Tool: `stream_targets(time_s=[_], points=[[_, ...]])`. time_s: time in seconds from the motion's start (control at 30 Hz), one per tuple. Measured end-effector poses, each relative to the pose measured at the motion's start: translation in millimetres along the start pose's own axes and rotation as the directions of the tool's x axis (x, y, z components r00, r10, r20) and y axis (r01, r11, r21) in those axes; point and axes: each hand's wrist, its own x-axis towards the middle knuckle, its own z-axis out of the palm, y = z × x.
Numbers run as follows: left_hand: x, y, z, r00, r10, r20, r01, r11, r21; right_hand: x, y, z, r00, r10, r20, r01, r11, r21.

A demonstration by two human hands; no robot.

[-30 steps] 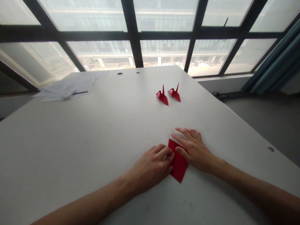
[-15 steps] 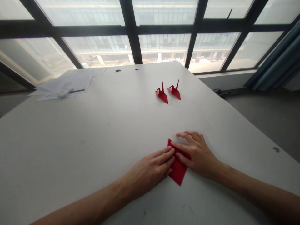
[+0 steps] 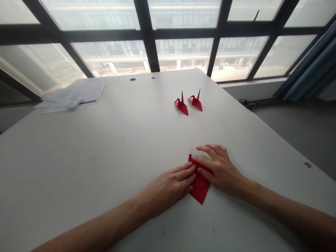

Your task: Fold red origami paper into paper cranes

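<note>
A folded piece of red origami paper [image 3: 201, 190] lies flat on the white table, one corner pointing toward me. My left hand [image 3: 174, 185] rests on its left edge, fingers stretched out and pressing down. From the right, my right hand [image 3: 220, 169] touches the paper with thumb and index finger spread apart, its other fingers reaching over the tabletop. Both hands are open and cover part of the paper, so some of its folds are hidden. Beyond them stand two red paper cranes, a left one [image 3: 182, 107] and a right one [image 3: 196, 103].
The white table [image 3: 105, 150] runs up to large dark-framed windows. Loose paper sheets [image 3: 78, 91] with a dark pen [image 3: 88, 102] lie at the far left. A blue curtain [image 3: 307, 73] hangs at the right, and a small dark mark [image 3: 307, 165] sits near the right table edge.
Almost nothing differs. The hands and the red paper appear slightly higher in view, with the fingers still on the paper; the cranes stand where they were.
</note>
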Motion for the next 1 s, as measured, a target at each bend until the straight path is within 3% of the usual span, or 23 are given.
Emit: stream_targets(time_s=[0.17,0.27,0.57,0.77,1.0], points=[[3,3,-1.0,1.0,-0.005,-0.01,0.005,1.0,-0.027,6,-4,-4,0.995,-0.08,0.066,0.08,0.997,0.017],[3,4,-0.7,1.0,-0.003,-0.027,0.003,1.0,-0.016,8,-2,-3,0.993,-0.063,0.095,0.063,0.998,0.01],[1,3,2.6,1.0,-0.01,-0.01,0.011,1.0,0.006,19,4,-4,0.993,-0.024,0.113,0.025,1.0,-0.011],[1,3,3.5,0.999,-0.013,-0.03,0.013,1.0,0.002,25,11,1,0.999,0.021,0.03,-0.019,0.997,-0.074],[2,3,2.2,1.0,0.001,-0.015,-0.001,1.0,-0.003,23,7,0,0.995,-0.052,0.083,0.058,0.996,-0.064]])
